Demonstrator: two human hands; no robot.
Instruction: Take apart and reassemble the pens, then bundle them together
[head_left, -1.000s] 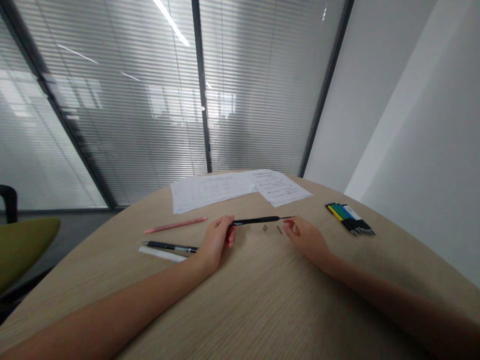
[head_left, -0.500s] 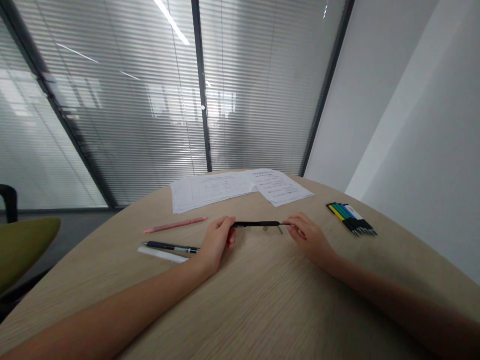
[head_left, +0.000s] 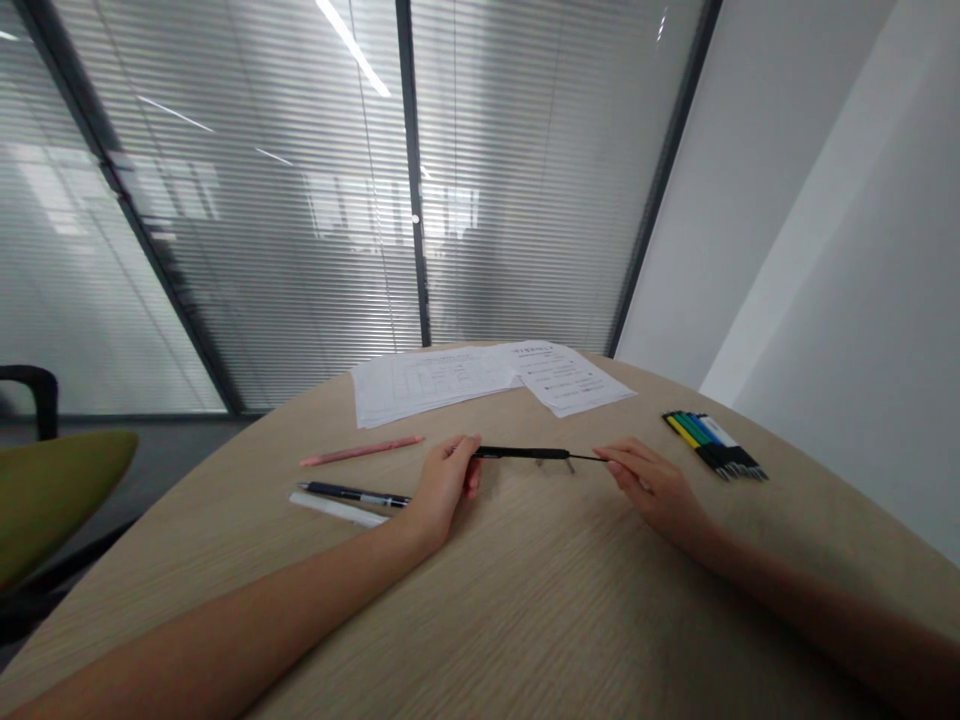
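My left hand is closed on the left end of a black pen barrel, held level just above the round wooden table. My right hand pinches a thin dark refill that sticks out of the barrel's right end. Two tiny pen parts lie on the table under the barrel, partly hidden by it.
Left of my left hand lie a pink pen, a dark pen and a white pen. A bundle of coloured pens sits at the right. Printed sheets lie at the far edge. A green chair stands at the left.
My right hand has moved right along the pen's line, and more of the thin refill shows between barrel and fingers. The left hand holds its place.
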